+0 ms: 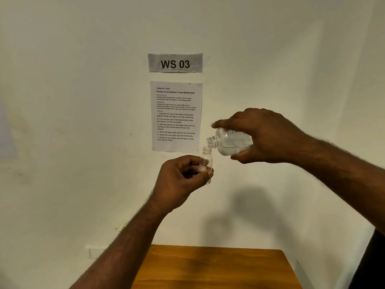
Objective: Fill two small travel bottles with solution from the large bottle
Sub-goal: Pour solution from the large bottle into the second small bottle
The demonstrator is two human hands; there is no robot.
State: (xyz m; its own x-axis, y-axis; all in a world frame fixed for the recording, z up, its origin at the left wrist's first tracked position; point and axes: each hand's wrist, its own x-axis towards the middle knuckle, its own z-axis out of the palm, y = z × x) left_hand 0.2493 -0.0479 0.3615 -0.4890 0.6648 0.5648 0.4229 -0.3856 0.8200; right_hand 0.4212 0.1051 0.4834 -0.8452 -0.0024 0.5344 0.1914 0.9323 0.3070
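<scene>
Both hands raised in mid-air in front of the wall (83, 101), well above the table (218, 268). Left hand (181, 180) curled round the small bottle (206, 161), thumb and fingertips pinching its lower body; bottle upright, uncapped, label band just above the thumb. Right hand (264, 136) wrapped over the large bottle (229, 142), forefinger laid along the top, thumb underneath; bottle tipped near horizontal, uncapped neck pointing left and slightly down, mouth just above and beside the small bottle's opening, close to touching. Clear liquid pooled in the low side of the large bottle; level in the small one hard to read. Only the far end of the wooden table in view at bottom centre, its far edge against the wall, right corner rounded. Open air below and to the left of the hands. Behind them, flat on the wall: instruction sheet (176, 116) with "WS 03" sign (175, 63) above. White box (95, 251) low on the wall left of the table.
</scene>
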